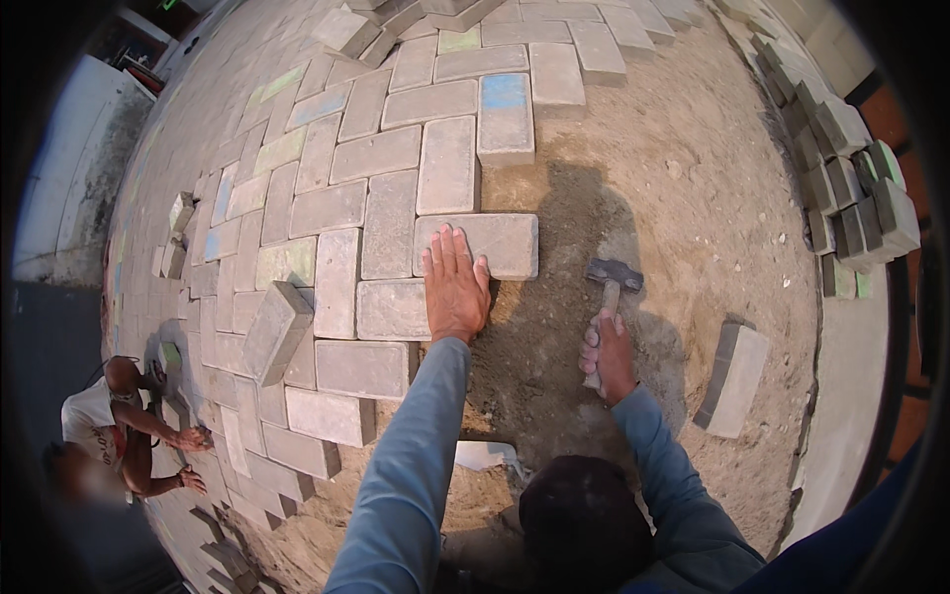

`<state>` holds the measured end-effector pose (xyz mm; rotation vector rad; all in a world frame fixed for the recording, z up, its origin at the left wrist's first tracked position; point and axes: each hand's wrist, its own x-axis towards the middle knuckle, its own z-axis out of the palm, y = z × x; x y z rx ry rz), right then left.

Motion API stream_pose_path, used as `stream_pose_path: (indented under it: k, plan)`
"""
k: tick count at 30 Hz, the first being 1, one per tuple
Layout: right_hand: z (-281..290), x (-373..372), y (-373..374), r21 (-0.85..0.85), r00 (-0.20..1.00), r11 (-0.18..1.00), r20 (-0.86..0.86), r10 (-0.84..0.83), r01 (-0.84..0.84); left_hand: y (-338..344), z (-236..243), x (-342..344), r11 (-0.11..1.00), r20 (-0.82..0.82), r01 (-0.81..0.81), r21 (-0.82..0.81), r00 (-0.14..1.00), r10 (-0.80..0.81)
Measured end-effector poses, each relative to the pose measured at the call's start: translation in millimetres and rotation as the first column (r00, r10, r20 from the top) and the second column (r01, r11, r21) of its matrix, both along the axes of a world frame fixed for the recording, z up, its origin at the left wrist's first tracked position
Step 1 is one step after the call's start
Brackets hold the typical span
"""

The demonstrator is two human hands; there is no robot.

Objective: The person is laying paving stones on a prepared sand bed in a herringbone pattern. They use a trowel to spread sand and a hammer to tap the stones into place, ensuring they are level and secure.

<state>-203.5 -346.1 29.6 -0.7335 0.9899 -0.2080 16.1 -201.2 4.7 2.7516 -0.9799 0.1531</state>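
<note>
My left hand (pixel 455 287) lies palm down with fingers outstretched on a grey rectangular paver (pixel 503 245) at the stepped edge of the herringbone paving (pixel 388 221). To its right, my right hand (pixel 609 351) is closed around the handle of a hammer (pixel 614 277) with a dark metal head, held over bare sandy ground (pixel 683 198). A separate paver (pixel 734 381) lies on the sand right of that hand. Another loose paver (pixel 277 332) rests tilted on the paving left of my left hand. A dark rounded shape at the bottom centre hides some of the ground.
Two people (pixel 104 426) crouch at the left, one reaching onto the paving. Pavers are piled at the right (pixel 851 208) beside a concrete border strip (pixel 821 416), and at the top (pixel 346 30). A few loose pavers (pixel 175 252) sit on the paving at the left.
</note>
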Motion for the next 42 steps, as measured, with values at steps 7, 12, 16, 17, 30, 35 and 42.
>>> stream_pose_path:
  k: [7, 12, 16, 17, 30, 35, 42]
  plan:
    - [-5.5, 41.5, -57.8, -0.120, 0.891, 0.883, -0.075, 0.448, -0.454, 3.6, -1.7, 0.1, 1.000, -0.031, -0.016, -0.012, 0.999, 0.015]
    - [-1.0, -20.7, -110.8, -0.245, 0.976, 0.945, -0.017, 0.218, -0.215, -1.6, 1.3, -1.5, 0.999, -0.059, -0.023, -0.030, 0.998, 0.022]
    - [-24.8, -72.0, -202.5, -0.532, 0.926, 0.816, -0.377, 0.011, -0.226, -3.5, 4.6, -3.1, 0.997, -0.096, -0.052, -0.051, 0.994, 0.047]
    - [-37.2, -98.6, -244.1, -0.671, 0.676, 0.348, -0.726, -0.128, -0.654, -11.7, 3.4, -5.5, 0.996, -0.113, -0.047, -0.073, 0.993, 0.039]
    - [-74.3, 180.4, -11.1, -0.927, 0.942, 0.291, -0.145, 0.302, -0.236, -4.2, 3.1, -5.2, 0.993, -0.061, -0.079, -0.082, 0.995, 0.074]
    - [-37.4, 165.9, -38.0, -0.813, 0.760, -0.213, -0.582, 0.288, -0.542, -6.9, 2.9, -0.5, 0.990, -0.042, -0.081, -0.112, 0.996, 0.077]
    - [1.9, -59.7, 58.1, -0.894, 0.416, -0.296, -0.422, 0.805, -0.336, 6.9, -1.6, -0.3, 0.990, -0.006, -0.070, -0.119, 0.998, 0.070]
